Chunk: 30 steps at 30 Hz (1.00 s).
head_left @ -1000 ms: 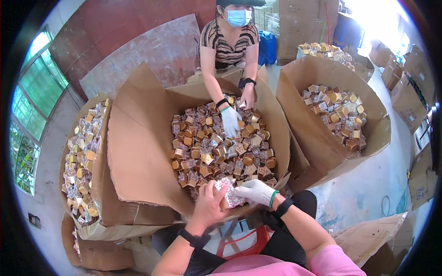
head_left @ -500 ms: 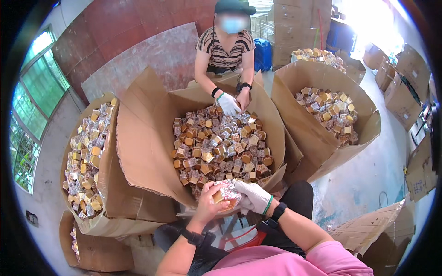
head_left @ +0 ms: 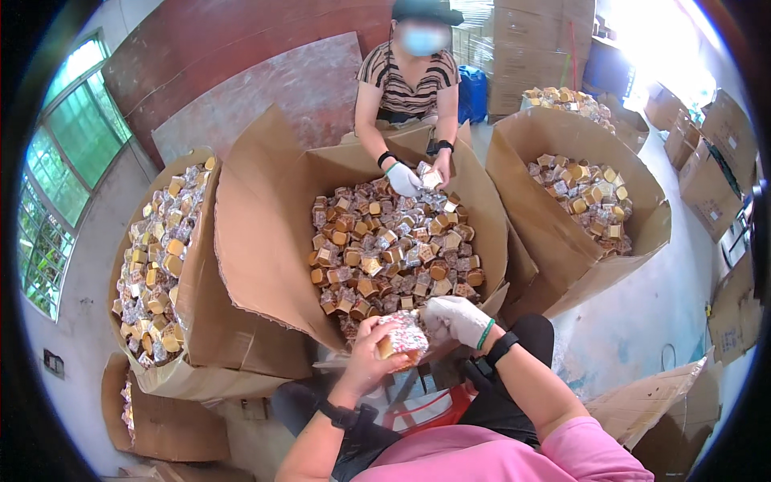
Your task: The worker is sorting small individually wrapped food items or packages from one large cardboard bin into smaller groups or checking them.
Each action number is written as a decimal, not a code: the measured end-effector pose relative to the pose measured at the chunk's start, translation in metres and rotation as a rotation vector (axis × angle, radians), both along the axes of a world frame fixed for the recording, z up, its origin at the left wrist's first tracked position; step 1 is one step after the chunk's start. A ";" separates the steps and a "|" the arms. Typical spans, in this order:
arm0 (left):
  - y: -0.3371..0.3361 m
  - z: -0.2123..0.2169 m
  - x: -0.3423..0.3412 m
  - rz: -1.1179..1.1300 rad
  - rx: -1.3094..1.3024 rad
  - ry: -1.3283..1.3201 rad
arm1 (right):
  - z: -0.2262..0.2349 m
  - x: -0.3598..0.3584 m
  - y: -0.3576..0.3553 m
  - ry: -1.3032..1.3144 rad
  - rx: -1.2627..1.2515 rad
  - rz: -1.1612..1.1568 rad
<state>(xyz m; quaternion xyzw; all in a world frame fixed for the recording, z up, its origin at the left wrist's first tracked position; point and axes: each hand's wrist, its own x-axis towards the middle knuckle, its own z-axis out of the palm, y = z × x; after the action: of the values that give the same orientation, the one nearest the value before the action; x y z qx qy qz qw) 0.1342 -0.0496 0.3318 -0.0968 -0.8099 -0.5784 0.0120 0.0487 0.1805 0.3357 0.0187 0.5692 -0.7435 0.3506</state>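
My bare left hand holds a small gold box partly covered in shiny, red-and-white patterned wrapping. Thumb and fingers grip its sides, above my lap at the near edge of the large open carton. Just right of the box is my right hand, in a white glove with a green cuff. Its fingers are curled together, and whatever they may pinch is hidden. Many small gold boxes with clear or silvery wrapping lie heaped in the carton beyond my hands.
Across the carton, a person with one gloved hand handles a similar box. Other cartons of these boxes stand left and right. A red stool shows below my hands. Loose cardboard lies at the lower right.
My right hand has moved off the wrapped box, slightly up and right. The left hand still holds it. The person opposite has lifted a box from the heap. The whole view has shifted slightly.
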 end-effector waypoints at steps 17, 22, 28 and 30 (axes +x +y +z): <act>-0.016 0.010 0.000 -0.303 -0.205 -0.079 | -0.012 0.032 -0.031 -0.096 0.044 0.148; -0.019 0.005 0.011 -0.241 0.150 -0.215 | 0.004 0.040 -0.030 -0.254 0.035 0.144; -0.003 -0.033 0.038 -0.341 0.844 -0.658 | 0.020 -0.006 -0.030 -0.095 -0.534 -0.174; -0.009 -0.033 0.037 -0.308 0.995 -0.713 | 0.020 -0.015 -0.030 -0.037 -0.483 -0.127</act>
<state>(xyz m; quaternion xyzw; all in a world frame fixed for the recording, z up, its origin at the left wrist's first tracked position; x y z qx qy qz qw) 0.1708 -0.0588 0.2990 0.0034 -0.3751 -0.8777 -0.2983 0.0336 0.1510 0.3561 -0.0162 0.3661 -0.8780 0.3080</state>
